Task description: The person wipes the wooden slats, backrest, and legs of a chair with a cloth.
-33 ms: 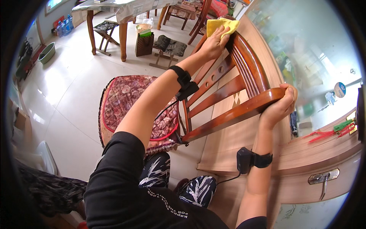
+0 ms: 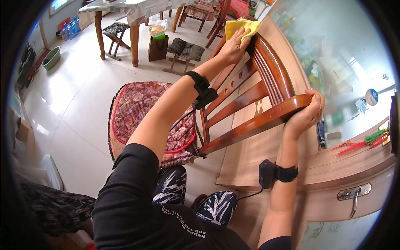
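A polished brown wooden chair (image 2: 273, 68) stands in front of me, its slatted back on the right and its seat on the left. On the seat lies a dark red floral cushion (image 2: 143, 110) with a ruffled edge. My left hand (image 2: 236, 43) presses a yellow cloth (image 2: 249, 28) over the far top corner of the backrest, fingers laid along the cloth. The near top corner is gripped by my right hand (image 2: 310, 112), its thumb on the outer side and its other fingers partly hidden behind the wood. Both forearms wear black strapped devices with cables.
A light wood cabinet (image 2: 246, 166) with a frosted glass panel (image 2: 346, 62) runs close along the right. Farther off are a covered table (image 2: 137, 12), a folding stool (image 2: 116, 29), a low padded stool (image 2: 185, 50) and a brown bag (image 2: 157, 49). A green basin (image 2: 51, 58) sits far left.
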Action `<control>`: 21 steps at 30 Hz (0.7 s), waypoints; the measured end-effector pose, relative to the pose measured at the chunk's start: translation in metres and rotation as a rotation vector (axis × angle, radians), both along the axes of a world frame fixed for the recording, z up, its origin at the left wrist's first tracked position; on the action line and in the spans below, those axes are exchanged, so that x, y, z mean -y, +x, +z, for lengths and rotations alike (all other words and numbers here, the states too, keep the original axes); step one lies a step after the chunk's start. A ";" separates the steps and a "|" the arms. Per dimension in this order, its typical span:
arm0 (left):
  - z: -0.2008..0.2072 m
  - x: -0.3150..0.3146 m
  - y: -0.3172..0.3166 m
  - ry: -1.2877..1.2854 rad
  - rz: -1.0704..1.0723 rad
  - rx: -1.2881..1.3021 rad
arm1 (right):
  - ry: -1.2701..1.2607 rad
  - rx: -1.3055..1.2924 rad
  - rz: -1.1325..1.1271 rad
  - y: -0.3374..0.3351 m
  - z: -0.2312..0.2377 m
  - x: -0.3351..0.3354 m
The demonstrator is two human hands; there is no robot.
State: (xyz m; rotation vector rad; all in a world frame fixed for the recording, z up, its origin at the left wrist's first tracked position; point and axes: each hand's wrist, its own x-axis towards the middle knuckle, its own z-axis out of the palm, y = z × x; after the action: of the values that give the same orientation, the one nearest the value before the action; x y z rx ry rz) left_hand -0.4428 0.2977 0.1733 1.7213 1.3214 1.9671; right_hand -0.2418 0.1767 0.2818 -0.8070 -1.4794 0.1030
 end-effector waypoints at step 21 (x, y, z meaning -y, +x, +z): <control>-0.001 0.136 0.068 0.203 -0.368 -0.267 | 0.035 0.042 -0.053 0.002 0.000 0.003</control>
State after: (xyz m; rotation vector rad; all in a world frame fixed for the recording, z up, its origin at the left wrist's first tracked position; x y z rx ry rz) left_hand -0.3747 0.1615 0.1720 2.1996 0.8103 1.7543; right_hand -0.2400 0.1736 0.2817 -0.8236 -1.4939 0.0209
